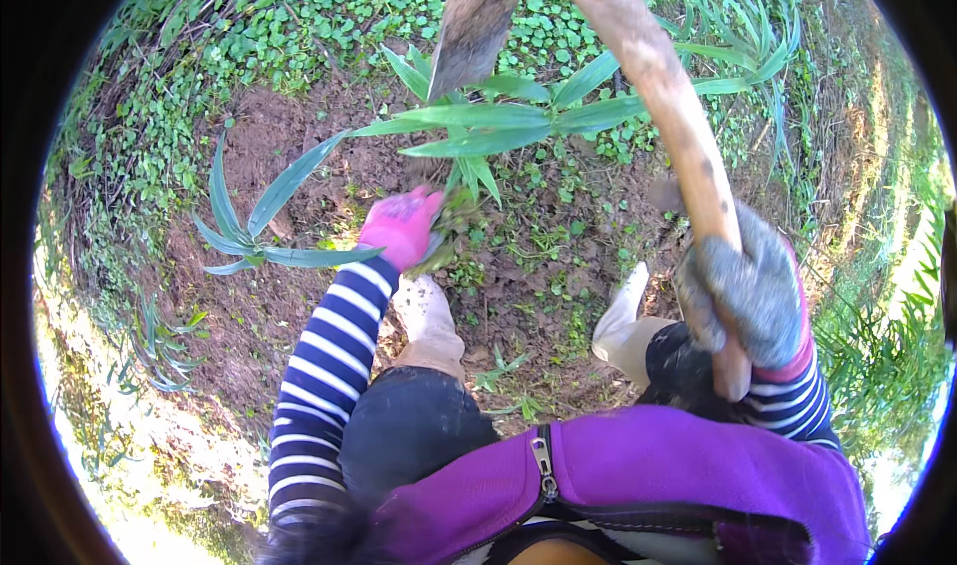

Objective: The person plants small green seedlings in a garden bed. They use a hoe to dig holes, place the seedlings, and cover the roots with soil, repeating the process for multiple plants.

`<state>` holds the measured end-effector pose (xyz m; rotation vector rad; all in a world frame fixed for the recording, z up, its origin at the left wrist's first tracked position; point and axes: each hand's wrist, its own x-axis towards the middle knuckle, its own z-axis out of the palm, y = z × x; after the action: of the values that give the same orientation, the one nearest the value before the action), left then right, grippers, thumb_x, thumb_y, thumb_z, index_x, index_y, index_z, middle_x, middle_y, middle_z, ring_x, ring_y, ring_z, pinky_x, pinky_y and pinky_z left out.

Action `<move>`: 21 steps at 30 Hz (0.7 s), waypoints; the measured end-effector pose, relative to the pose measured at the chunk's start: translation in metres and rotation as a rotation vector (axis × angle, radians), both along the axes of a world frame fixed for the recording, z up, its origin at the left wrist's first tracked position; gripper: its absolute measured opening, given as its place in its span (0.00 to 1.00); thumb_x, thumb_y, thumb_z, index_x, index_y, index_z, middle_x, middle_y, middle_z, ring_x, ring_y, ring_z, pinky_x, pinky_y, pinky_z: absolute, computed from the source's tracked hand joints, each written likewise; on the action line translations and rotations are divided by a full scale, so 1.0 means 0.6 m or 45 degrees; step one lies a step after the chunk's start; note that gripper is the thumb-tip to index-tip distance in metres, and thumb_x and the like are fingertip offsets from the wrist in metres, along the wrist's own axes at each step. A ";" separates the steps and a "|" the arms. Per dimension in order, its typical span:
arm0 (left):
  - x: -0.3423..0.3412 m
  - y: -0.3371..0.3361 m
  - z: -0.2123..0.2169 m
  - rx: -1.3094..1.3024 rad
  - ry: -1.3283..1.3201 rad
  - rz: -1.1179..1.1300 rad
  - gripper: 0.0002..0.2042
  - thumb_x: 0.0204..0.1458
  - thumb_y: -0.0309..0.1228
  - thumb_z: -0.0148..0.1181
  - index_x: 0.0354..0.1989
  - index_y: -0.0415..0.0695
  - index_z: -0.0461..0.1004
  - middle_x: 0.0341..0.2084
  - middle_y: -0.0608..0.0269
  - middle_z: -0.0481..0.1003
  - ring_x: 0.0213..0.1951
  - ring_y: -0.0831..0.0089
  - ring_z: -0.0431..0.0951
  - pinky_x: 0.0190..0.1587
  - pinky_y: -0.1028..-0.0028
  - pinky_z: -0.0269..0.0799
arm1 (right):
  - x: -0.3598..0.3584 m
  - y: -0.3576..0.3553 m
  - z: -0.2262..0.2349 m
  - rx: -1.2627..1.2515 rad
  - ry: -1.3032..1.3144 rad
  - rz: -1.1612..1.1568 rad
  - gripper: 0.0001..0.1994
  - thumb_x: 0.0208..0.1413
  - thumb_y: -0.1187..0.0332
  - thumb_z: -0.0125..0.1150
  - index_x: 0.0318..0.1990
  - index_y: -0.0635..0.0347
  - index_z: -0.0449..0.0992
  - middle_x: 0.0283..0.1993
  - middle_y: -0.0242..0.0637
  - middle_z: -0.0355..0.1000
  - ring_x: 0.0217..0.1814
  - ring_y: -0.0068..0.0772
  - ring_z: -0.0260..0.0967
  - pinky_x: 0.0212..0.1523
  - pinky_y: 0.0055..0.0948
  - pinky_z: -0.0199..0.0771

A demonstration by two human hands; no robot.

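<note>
Left hand (402, 228): pink-gloved, clutching blurred weeds (457, 218) over soil (299, 117).
Plant (488, 135): spreading long leaves beyond left hand.
Hoe (673, 97): arching down rightward from top middle.
Right hand (753, 291): grey-gloved, wrapping round hoe handle near its lower end.

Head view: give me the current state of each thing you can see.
Left hand: pink-gloved, at the plant stems; grip blurred
Right hand: gloved, closed around the hoe handle
Hoe: raised, blade off the soil
Long-leaved plants: green, leaves spread
Soil: bare in patches, clumpy
Purple jacket: partly unzipped at the neck
</note>
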<state>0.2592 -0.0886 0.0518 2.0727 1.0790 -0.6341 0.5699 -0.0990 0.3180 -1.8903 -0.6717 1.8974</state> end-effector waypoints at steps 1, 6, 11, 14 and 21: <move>-0.020 -0.020 0.009 0.002 0.080 -0.014 0.25 0.51 0.37 0.62 0.58 0.48 0.67 0.54 0.54 0.71 0.54 0.57 0.74 0.55 0.60 0.71 | 0.007 -0.007 0.003 -0.066 -0.033 0.018 0.21 0.62 0.65 0.55 0.59 0.67 0.67 0.24 0.30 0.70 0.20 0.17 0.64 0.22 0.19 0.64; -0.131 -0.133 0.042 -0.429 0.683 0.072 0.24 0.51 0.39 0.61 0.57 0.49 0.69 0.56 0.55 0.73 0.55 0.57 0.75 0.56 0.57 0.72 | 0.022 -0.077 0.030 -0.091 0.146 -0.077 0.22 0.61 0.69 0.55 0.61 0.69 0.65 0.31 0.31 0.72 0.27 0.19 0.68 0.29 0.22 0.70; -0.134 -0.183 0.158 -0.360 0.519 0.565 0.28 0.50 0.43 0.64 0.60 0.49 0.69 0.52 0.51 0.75 0.52 0.53 0.76 0.53 0.57 0.72 | 0.000 -0.163 0.059 -0.044 0.267 -0.178 0.27 0.59 0.74 0.58 0.66 0.68 0.61 0.32 0.32 0.73 0.29 0.19 0.69 0.29 0.21 0.71; -0.076 -0.190 0.275 -0.167 0.164 0.663 0.27 0.50 0.42 0.63 0.58 0.47 0.68 0.54 0.52 0.73 0.49 0.52 0.77 0.53 0.58 0.73 | -0.016 -0.202 0.094 -0.071 0.119 -0.099 0.28 0.58 0.73 0.60 0.66 0.65 0.61 0.35 0.35 0.73 0.30 0.21 0.71 0.28 0.22 0.71; 0.006 -0.224 0.446 -0.324 -0.585 0.961 0.27 0.52 0.43 0.62 0.59 0.47 0.66 0.58 0.52 0.69 0.50 0.54 0.76 0.53 0.61 0.73 | 0.044 -0.233 0.296 -0.262 0.086 -0.129 0.24 0.59 0.68 0.60 0.61 0.63 0.65 0.28 0.33 0.71 0.23 0.22 0.68 0.23 0.21 0.69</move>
<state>0.2626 -0.2232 0.3196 1.3404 1.2940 0.0820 0.5962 -0.2389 0.4958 -1.9313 -0.3639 2.0205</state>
